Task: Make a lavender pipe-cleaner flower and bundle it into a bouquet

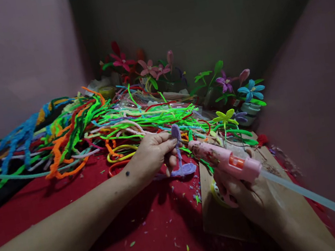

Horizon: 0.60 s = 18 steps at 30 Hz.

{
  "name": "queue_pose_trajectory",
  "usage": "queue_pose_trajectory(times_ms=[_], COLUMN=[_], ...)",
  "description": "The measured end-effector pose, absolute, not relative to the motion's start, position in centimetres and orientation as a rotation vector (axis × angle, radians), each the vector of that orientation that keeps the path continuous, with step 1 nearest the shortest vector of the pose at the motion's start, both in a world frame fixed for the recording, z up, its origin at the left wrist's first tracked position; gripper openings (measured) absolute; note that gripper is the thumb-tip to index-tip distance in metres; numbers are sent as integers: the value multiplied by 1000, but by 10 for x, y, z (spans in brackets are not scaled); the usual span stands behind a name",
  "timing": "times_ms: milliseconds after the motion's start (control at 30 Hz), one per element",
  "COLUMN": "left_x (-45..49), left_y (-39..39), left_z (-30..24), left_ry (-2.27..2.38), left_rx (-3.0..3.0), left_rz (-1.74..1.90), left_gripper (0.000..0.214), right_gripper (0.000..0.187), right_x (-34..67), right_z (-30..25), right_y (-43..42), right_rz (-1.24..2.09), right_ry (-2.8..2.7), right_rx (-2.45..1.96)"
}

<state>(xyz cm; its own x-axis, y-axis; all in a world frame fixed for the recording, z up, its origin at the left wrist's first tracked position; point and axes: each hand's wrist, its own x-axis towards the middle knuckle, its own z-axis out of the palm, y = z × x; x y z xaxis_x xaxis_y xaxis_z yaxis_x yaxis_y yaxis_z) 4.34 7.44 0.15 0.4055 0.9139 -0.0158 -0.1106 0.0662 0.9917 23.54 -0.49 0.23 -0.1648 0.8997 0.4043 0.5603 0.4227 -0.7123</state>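
Note:
Between the thumb and fingers of my left hand is a purple pipe-cleaner flower piece, with one petal upright and another lying out to the right below. My right hand is wrapped round a pink hot glue gun, its nozzle pointing left at the purple piece, a small gap apart. A long translucent glue stick runs out of the gun's back toward the lower right. Whether glue is on the nozzle is too small to tell.
Loose pipe cleaners of many colours heap along the back. Finished pipe-cleaner flowers stand behind, some by a small jar. A cardboard sheet lies under my right hand on the red cloth, which has scattered scraps. Walls close in behind and at the right.

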Motion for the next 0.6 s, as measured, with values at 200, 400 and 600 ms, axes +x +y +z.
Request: queue_pose_trajectory(times_ms=[200, 400, 600], left_x=[45, 46, 47], left_y=[73, 70, 69], left_z=[4, 7, 7], left_ry=[833, 868, 879], left_rx=[1263, 1248, 1259], left_rz=[925, 897, 899], left_gripper=[22, 24, 24], right_gripper=[27, 23, 22], right_x=[236, 235, 238], right_z=[-1, -2, -9], right_y=[-5, -6, -5], right_rz=[695, 662, 709], right_ry=[-1805, -1696, -1685], right_rx=[-1253, -1260, -1252])
